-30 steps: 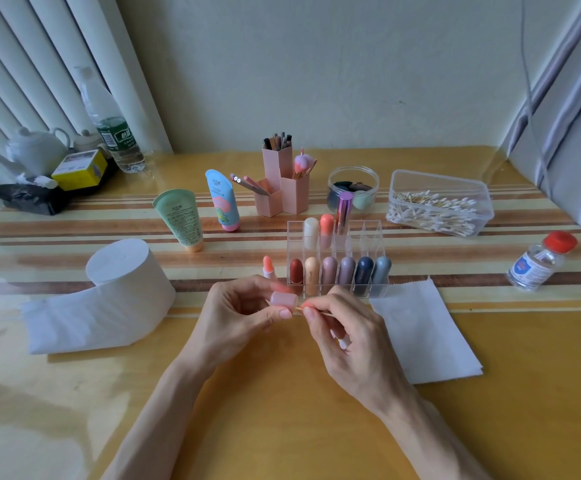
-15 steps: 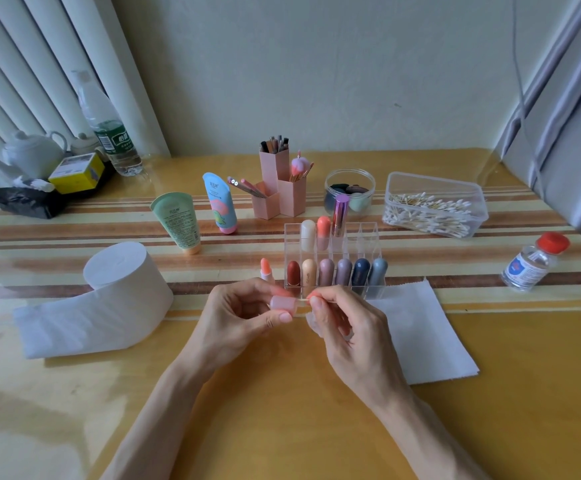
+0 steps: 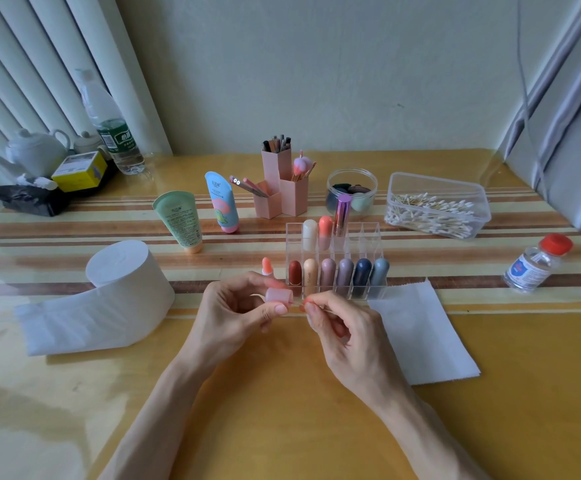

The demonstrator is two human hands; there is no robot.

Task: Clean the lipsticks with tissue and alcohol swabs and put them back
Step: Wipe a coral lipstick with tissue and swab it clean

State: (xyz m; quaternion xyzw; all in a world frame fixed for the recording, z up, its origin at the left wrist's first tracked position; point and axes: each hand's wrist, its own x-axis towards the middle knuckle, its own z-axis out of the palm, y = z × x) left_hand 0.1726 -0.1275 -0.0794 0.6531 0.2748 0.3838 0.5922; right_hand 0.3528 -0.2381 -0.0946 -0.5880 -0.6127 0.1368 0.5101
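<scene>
Head view: left hand (image 3: 233,313) pinches cap (image 3: 278,295), right hand (image 3: 348,337) pinches swab (image 3: 322,308), beside organizer's (image 3: 358,292) front edge.

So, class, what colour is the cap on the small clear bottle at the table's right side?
The cap is red, clearest in the head view.

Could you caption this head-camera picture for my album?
Left hand holds a pink lipstick cap while right hand pinches a swab at its mouth.

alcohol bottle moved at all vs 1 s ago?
No. The alcohol bottle stands in the same spot as before, right of the lipstick organizer and past the tissue sheet's far corner. Only the camera shifted.
</scene>
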